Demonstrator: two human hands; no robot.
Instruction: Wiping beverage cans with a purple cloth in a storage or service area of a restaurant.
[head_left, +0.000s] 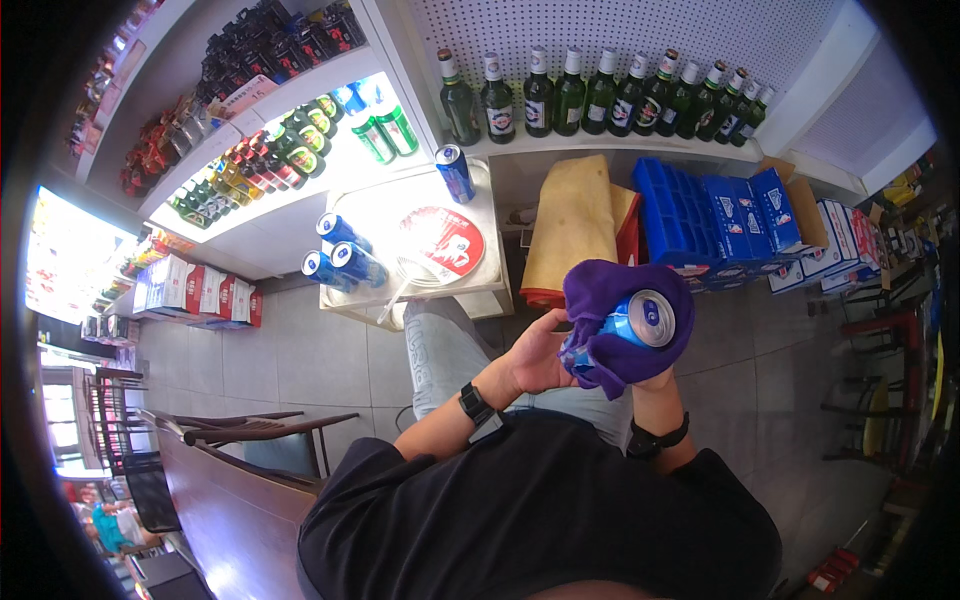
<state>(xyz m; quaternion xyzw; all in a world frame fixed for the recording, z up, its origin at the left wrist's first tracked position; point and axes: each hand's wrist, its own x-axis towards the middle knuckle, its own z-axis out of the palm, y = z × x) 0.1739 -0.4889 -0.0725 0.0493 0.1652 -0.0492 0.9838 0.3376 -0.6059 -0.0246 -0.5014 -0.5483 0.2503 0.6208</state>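
A blue beverage can (652, 319) with a silver top is held tilted in front of my body, its lid towards me. A purple cloth (626, 281) wraps around its far side and part of its near side. My left hand (536, 356) grips the can near its bottom end, from the left. Most of my right hand (655, 381) is hidden under the cloth, which it holds against the can. On the small white table (352, 199) stand several more blue cans (358, 264), with one can (455, 174) apart at its far corner.
A round red-and-white hand fan (442, 244) lies on the table. Green glass bottles (572, 94) line a shelf ahead. A folded yellow cloth (574, 217), a blue divided crate (670, 214) and cartons (776, 210) sit below. To my left are a lit bottle shelf (281, 154) and a wooden chair (277, 435).
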